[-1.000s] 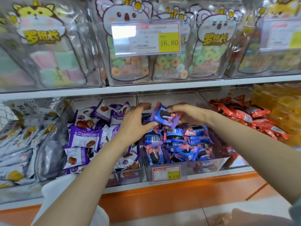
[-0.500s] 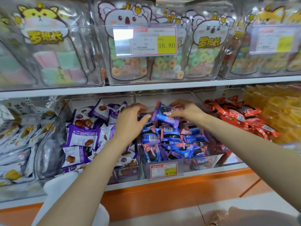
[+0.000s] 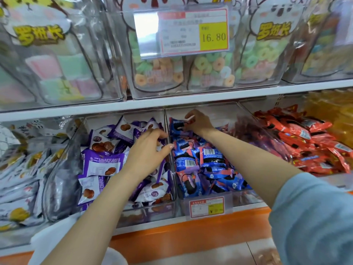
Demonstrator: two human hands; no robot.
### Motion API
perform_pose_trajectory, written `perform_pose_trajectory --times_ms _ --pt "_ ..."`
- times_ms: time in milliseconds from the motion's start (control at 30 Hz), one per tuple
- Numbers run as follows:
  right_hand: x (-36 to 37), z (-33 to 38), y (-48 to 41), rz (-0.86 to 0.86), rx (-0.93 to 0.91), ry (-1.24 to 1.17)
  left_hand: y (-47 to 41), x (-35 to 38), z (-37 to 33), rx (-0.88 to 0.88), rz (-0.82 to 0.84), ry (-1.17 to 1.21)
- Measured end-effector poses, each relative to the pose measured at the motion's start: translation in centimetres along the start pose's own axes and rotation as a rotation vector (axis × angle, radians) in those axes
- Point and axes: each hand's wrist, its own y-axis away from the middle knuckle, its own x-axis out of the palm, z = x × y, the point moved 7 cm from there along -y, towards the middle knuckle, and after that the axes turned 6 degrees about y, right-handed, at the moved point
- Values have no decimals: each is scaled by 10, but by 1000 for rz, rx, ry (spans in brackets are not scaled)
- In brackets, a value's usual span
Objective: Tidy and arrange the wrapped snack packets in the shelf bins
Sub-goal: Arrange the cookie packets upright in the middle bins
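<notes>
A clear bin (image 3: 206, 206) in the middle of the lower shelf holds several blue and pink snack packets (image 3: 208, 159). My right hand (image 3: 198, 121) pinches one blue and pink packet (image 3: 177, 125) at the back of that bin, resting on the pile. My left hand (image 3: 149, 150) hovers over the divider between this bin and the bin of purple and white packets (image 3: 103, 165), fingers loosely curled and holding nothing.
Red packets (image 3: 305, 142) fill the bin to the right and yellow sweets (image 3: 332, 108) lie beyond. Silver and white packets (image 3: 17, 169) sit at the left. The upper shelf (image 3: 172, 101) carries clear bags of ring sweets behind a price tag (image 3: 193, 31).
The view has come closer to the shelf. My right hand has carried the blue and pink packet back and down onto the rear of the pile. My left hand has let go of it.
</notes>
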Motion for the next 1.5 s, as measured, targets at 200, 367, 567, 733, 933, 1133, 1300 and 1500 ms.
perform_pose_trajectory --times_ms 200,367,567,733,933,1133,1300,1500 --pt "4 -13 -8 -147 68 -112 -3 0 -2 24 -13 -11" --pt "9 -10 -14 -201 19 -94 -4 1 -10 53 -53 -12" --pt "14 -11 -14 -139 -46 117 -2 6 -21 104 -82 -96" --pt "-30 -20 -2 -23 -67 333 -4 9 -24 103 -74 -128" --pt "-44 -51 24 178 -4 694 -6 17 -31 90 -96 -92" --pt "-53 -54 31 116 63 631 1 22 -37 103 -115 -59" --pt "-73 -32 53 150 156 -186 -13 15 -46 104 -109 -50" --pt "-51 -19 107 451 274 -632 -31 36 -64 92 131 202"
